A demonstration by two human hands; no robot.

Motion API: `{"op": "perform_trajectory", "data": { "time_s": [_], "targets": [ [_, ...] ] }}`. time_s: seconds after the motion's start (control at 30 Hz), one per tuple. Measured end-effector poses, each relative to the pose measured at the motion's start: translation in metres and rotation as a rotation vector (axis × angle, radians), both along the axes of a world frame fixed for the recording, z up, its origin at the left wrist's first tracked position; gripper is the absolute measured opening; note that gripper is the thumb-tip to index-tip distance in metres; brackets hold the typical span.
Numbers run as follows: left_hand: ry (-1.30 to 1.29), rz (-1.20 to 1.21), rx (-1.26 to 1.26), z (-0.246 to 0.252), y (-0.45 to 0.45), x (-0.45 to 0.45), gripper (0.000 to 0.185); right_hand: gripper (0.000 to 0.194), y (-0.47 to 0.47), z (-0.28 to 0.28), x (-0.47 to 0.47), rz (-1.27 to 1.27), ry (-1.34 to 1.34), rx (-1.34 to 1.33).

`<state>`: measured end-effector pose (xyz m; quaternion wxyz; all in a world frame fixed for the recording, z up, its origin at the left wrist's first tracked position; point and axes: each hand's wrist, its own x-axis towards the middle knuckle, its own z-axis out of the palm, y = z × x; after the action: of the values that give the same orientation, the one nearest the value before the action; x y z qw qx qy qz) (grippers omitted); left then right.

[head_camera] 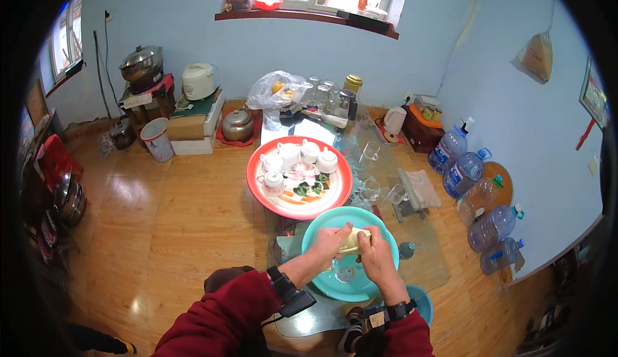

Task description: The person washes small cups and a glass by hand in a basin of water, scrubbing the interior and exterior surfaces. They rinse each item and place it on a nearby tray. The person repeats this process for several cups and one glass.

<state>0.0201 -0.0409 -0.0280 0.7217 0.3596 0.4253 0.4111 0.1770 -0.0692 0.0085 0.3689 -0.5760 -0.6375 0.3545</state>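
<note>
Both of my hands grip a pale yellow cloth (351,242) above the turquoise basin (321,284). My left hand (326,247) has its end on the left, thumb on top. Around the right end, the fingers of my right hand (375,256) are closed. Whether anything is inside the folds cannot be seen. A patterned patch shows on the basin's bottom, partly behind my wrists. Just beyond the basin lies a large red-rimmed tray (256,195) with a painted leaf pattern. Several white cups (288,154) rest along its far and left side, apparently upside down.
A glass-topped table (425,265) carries the basin and tray. Clear glass mugs (371,150) stand right of the tray. At the far end are a plastic bag (270,87), glasses and a jug (345,103). Large water bottles (492,226) line the right wall; a blue bucket (422,304) is below the basin.
</note>
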Motion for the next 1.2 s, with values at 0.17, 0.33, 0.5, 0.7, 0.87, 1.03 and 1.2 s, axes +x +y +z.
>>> {"op": "perform_trajectory", "data": {
  "time_s": [0.17,0.33,0.5,0.7,0.87,1.03,1.2],
  "targets": [
    [-0.076,0.008,-0.138,-0.010,0.019,-0.009,0.041,0.059,0.000,0.008,0.006,0.202,-0.289,0.461],
    [-0.008,-0.044,-0.089,-0.005,0.015,-0.010,0.031,0.067,0.002,0.010,0.018,0.073,-0.415,0.151],
    [0.283,0.063,0.205,0.010,0.013,-0.018,0.047,0.060,0.003,-0.012,0.019,-0.016,-0.796,0.109],
    [0.222,0.053,0.166,0.008,0.017,-0.022,0.045,0.056,0.002,-0.032,0.007,0.058,-0.939,0.109],
    [0.201,0.128,0.179,0.005,0.018,-0.020,0.047,0.054,0.005,-0.019,0.011,-0.004,-0.670,0.009],
    [0.188,0.126,0.059,0.009,0.010,-0.020,0.048,0.057,0.010,-0.007,0.023,-0.074,0.105,-0.060],
    [0.065,-0.079,0.016,0.001,0.000,-0.007,0.033,0.052,0.008,-0.019,0.001,-0.082,0.091,0.138]
  ]
}}
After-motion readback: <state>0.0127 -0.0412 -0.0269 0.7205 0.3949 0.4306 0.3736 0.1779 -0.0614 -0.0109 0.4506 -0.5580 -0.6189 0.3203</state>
